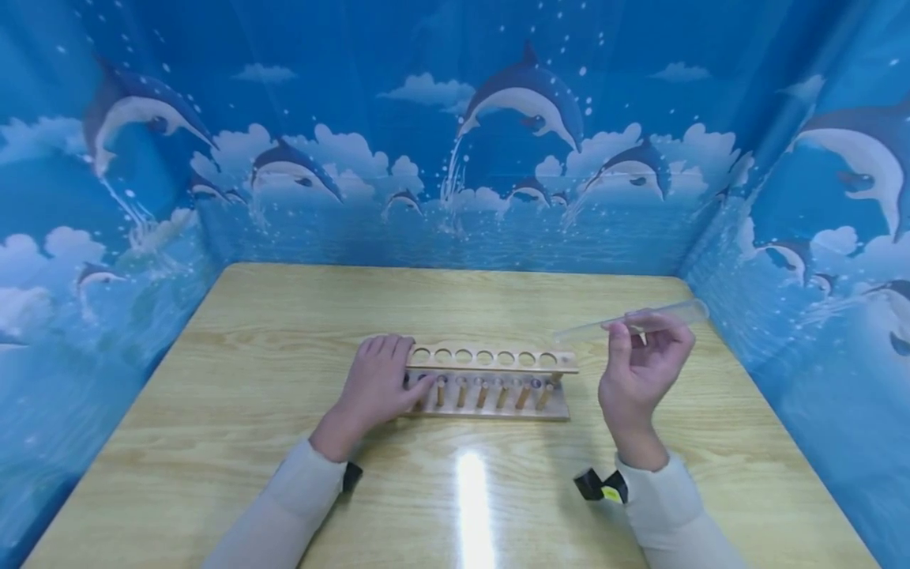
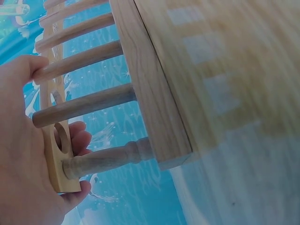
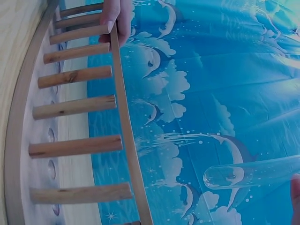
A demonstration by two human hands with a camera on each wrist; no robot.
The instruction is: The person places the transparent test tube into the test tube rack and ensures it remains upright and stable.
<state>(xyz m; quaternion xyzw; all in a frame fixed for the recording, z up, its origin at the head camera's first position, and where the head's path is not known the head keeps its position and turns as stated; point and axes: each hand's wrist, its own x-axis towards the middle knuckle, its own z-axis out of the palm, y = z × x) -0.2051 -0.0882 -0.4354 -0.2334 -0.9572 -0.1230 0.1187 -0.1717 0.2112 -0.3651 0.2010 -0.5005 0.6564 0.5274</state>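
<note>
A wooden test tube rack [image 1: 498,366] stands upright on the table, with a row of round holes in its top rail and a row of pegs [image 1: 483,393] below. My left hand [image 1: 377,383] grips its left end. In the left wrist view, the thumb lies by a peg and the fingers [image 2: 80,139] reach behind the holed rail. To the right of the rack, my raised right hand [image 1: 643,375] pinches a clear test tube [image 1: 682,313]. The tube lies almost level, its rounded end [image 3: 214,177] pointing toward the rack side. No tube shows in the rack's holes.
The rack stands mid-table on a light wood-grain table [image 1: 298,316]. Blue curtains [image 1: 426,229] printed with dolphins close in the back and both sides. A bright light reflection lies on the table in front of the rack.
</note>
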